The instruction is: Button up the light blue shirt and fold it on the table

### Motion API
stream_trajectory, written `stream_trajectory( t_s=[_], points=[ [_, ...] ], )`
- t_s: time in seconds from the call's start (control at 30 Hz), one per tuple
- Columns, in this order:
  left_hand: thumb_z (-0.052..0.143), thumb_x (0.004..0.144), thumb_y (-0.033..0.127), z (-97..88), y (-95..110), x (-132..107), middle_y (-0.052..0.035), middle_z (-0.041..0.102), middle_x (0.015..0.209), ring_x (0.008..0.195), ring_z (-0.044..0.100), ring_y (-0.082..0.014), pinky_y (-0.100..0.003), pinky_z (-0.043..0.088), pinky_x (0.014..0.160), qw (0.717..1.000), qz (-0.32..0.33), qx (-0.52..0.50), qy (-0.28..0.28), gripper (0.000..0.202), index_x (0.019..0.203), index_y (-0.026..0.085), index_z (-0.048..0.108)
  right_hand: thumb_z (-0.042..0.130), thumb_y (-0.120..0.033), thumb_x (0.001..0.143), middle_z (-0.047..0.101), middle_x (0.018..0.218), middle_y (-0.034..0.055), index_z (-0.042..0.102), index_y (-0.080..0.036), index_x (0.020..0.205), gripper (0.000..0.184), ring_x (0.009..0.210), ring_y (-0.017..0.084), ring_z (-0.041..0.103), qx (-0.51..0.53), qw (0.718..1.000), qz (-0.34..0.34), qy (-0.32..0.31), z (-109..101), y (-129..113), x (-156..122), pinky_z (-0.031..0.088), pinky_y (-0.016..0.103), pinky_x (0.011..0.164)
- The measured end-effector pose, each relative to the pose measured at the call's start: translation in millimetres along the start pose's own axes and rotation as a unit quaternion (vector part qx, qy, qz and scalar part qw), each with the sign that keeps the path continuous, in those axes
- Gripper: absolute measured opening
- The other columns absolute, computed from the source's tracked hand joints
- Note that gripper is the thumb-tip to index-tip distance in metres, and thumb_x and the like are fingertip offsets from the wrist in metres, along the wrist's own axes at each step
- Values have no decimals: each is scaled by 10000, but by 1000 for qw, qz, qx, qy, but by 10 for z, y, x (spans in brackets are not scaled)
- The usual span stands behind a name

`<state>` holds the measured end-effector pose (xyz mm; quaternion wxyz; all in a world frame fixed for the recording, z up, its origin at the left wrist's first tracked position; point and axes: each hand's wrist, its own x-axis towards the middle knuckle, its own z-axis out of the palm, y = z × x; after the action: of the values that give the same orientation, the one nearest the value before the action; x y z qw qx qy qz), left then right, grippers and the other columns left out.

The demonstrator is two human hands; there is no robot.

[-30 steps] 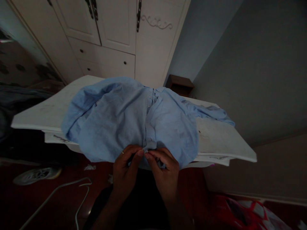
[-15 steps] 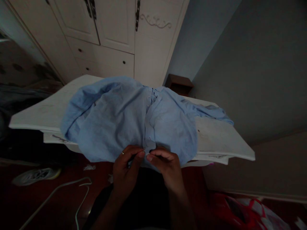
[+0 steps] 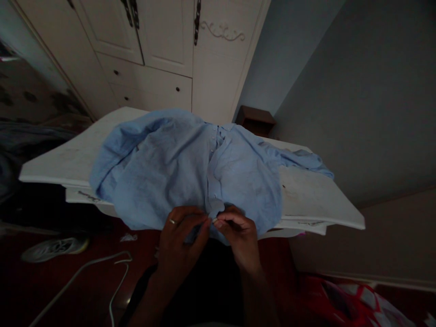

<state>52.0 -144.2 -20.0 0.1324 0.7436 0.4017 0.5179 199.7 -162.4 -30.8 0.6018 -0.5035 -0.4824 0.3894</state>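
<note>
A light blue button-up shirt (image 3: 163, 168) lies spread on a white table (image 3: 306, 195), its collar at the far edge and its hem hanging over the near edge. One sleeve stretches out to the right. At the lower end of the front placket, my left hand (image 3: 182, 238) pinches the cloth between thumb and forefinger; a ring is on one finger. My right hand (image 3: 240, 236) pinches the placket edge just beside it, fingertips almost touching the left ones. Any button between the fingertips is too small to make out.
Behind the table stands a white wardrobe (image 3: 163, 41) with dark handles, and a brown box-like piece (image 3: 257, 119) by the wall. On the red floor lie a shoe (image 3: 54, 250), a pale cable (image 3: 75, 277) and a red and white bag (image 3: 354, 299).
My fingertips have shifted slightly on the placket, and its lower end is folded up a little more between them. The shirt's body stays put on the table.
</note>
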Motion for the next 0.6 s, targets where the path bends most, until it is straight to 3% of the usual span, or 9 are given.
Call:
stream_trajectory(
  t_s=[0.27,0.43,0.6],
  points=[
    [655,817,191,26,-62,-104,-46,653,920,874,623,-173,-322,525,775,999,-4,33,-28,41,858,197,659,655,-249,844,585,738,-7,672,-219,763,88,717,137,561,-115,990,-74,34,-57,-119,-33,448,277,653],
    [606,844,210,10,-79,-203,-49,648,870,829,619,-172,-307,512,744,997,-28,40,-56,46,838,190,647,634,-219,863,589,848,9,680,-245,947,99,745,133,555,-199,971,-134,23,-209,-171,-27,460,271,661],
    [493,906,262,32,-95,-283,-35,648,765,708,623,-167,-291,486,649,976,-136,42,-166,199,773,189,622,581,-229,898,625,982,39,652,-258,1088,206,866,162,596,-274,947,-165,-25,-336,-189,67,505,307,762]
  ],
)
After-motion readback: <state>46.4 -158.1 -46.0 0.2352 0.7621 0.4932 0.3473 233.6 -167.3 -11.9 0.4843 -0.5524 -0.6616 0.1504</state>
